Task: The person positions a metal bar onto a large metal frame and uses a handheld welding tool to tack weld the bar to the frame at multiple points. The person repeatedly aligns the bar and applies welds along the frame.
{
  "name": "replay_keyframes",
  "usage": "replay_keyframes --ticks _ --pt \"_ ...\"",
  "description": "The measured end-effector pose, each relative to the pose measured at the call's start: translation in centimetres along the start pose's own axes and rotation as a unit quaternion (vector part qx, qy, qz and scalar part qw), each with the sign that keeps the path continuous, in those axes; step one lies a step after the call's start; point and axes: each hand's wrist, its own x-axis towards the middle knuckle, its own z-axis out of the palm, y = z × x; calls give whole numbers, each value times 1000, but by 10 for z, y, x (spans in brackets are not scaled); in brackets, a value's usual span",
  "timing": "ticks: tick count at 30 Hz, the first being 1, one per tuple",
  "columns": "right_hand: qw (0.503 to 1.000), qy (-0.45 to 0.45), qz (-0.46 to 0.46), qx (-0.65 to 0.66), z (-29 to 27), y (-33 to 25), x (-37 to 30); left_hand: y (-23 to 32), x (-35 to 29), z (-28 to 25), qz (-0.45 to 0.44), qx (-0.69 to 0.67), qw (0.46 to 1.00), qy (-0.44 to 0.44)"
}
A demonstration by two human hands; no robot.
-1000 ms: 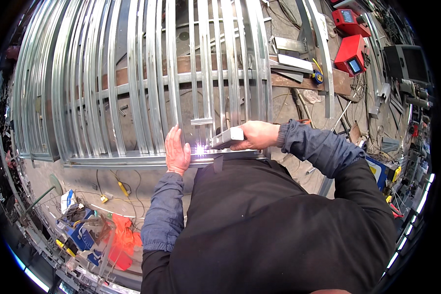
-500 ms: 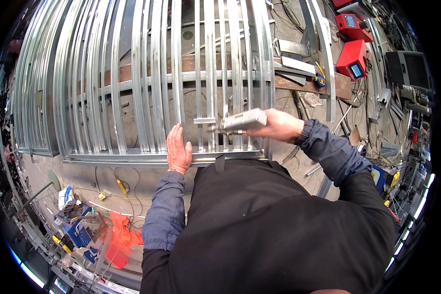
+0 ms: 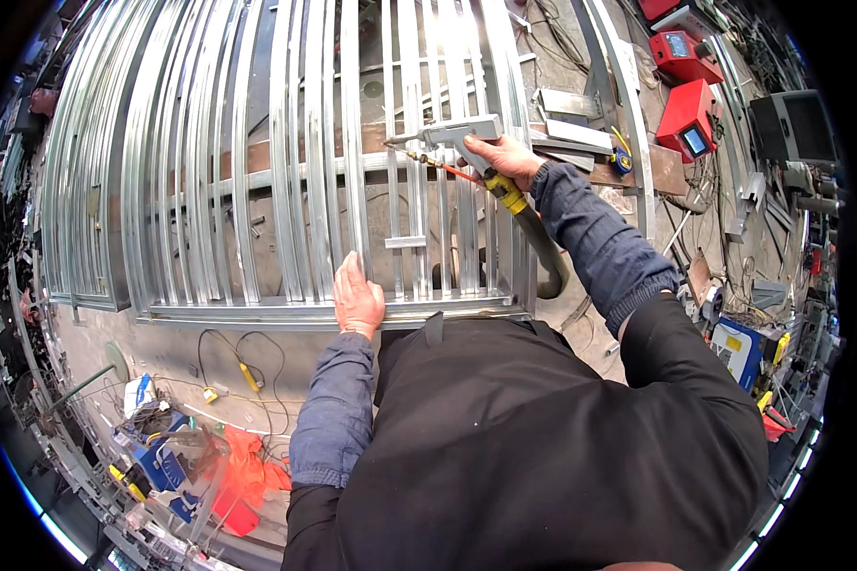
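My right hand [image 3: 509,162] grips a grey handheld welding gun [image 3: 459,130] by its handle. The gun's nozzle points left over the long metal bars, and a black hose [image 3: 544,249] with a yellow collar trails from the handle. My left hand [image 3: 358,297] lies on the near rail [image 3: 229,312] of a silver metal frame, fingers stretched forward at the end of one bar [image 3: 354,171]. A short metal crosspiece [image 3: 406,242] sits across narrow bars, to the right of my left hand.
Stacked metal bars [image 3: 86,190] fill the left side. To the right are red machines [image 3: 687,119], a tape measure [image 3: 622,160], loose metal offcuts [image 3: 579,133] and a long strip. Cables [image 3: 248,366], orange cloth [image 3: 248,466] and a blue machine [image 3: 159,462] lie at the lower left.
My right hand has carried the welding gun farther away from me, bringing its hose into view. My left hand stays at the near rail, with its fingers slightly shifted.
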Motion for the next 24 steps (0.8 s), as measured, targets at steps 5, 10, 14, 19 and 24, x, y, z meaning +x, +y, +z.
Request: replay_keyframes --ticks 5,10,14,19,24 --pt "998 58 -17 27 -14 31 25 2 1 1 -21 1 1000 -8" --pt "965 217 -97 -109 -7 39 29 1 3 2 -20 -18 1000 -14" --pt "895 314 -62 -310 14 30 6 0 3 0 -10 -26 1000 -8" --pt "746 355 -300 -478 82 52 -47 -6 0 4 -11 -22 1000 -8" --pt "807 48 -322 -492 148 97 -41 -4 2 0 -8 -28 999 -27"
